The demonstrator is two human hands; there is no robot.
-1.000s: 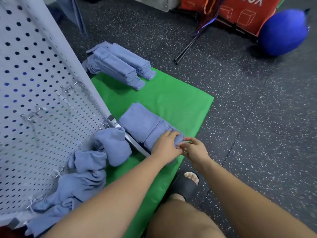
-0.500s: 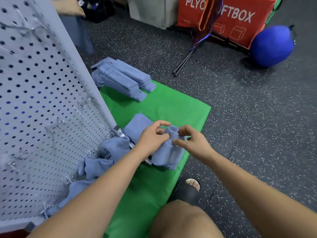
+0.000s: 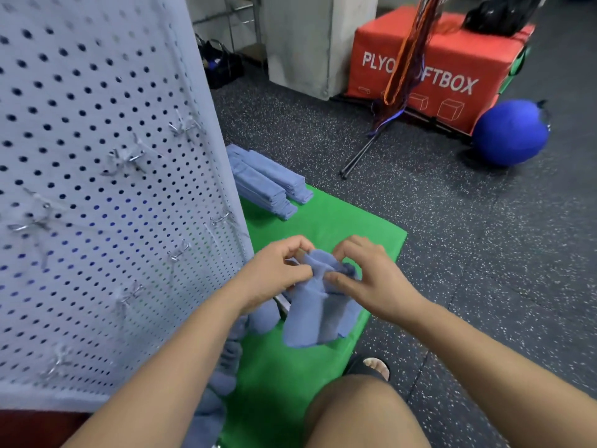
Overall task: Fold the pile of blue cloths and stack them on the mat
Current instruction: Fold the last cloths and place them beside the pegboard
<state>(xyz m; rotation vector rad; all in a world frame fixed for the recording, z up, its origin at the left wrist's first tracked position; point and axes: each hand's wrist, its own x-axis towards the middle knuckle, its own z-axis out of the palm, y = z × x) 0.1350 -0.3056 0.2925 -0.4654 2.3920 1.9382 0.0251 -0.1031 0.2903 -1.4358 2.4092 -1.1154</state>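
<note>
Left hand (image 3: 277, 273) and right hand (image 3: 365, 279) close together, raised over the near half of the green mat (image 3: 349, 227).

Between them, one blue cloth (image 3: 316, 315): bunched at its top edge, lower part hanging below the hands toward the mat. Touching the mat or not: cannot tell.

Left hand: thumb and curled fingers pinching the cloth's upper left.

Right hand: thumb and forefinger pinching the upper right, other fingers loosely spread.

Beyond the hands, at the mat's far corner: stack of folded cloths (image 3: 265, 182), two rows side by side, well apart from the held cloth.

Under and beside the left forearm: pile of loose cloths (image 3: 226, 367), heaped along the foot of a white pegboard (image 3: 97, 189) and partly hidden by the arm.

Pegboard filling everything left of the left hand, metal hooks scattered across it.

Right of the right hand: dark speckled floor (image 3: 484, 253).

Far beyond the hands: red box (image 3: 452, 43) with white lettering, partly covered by hanging cords. Blue ball (image 3: 510, 132) just beside it on the right.

Below the right hand, at the mat's near edge: bare knee (image 3: 361, 415) and a foot in a black sandal (image 3: 358, 368).
</note>
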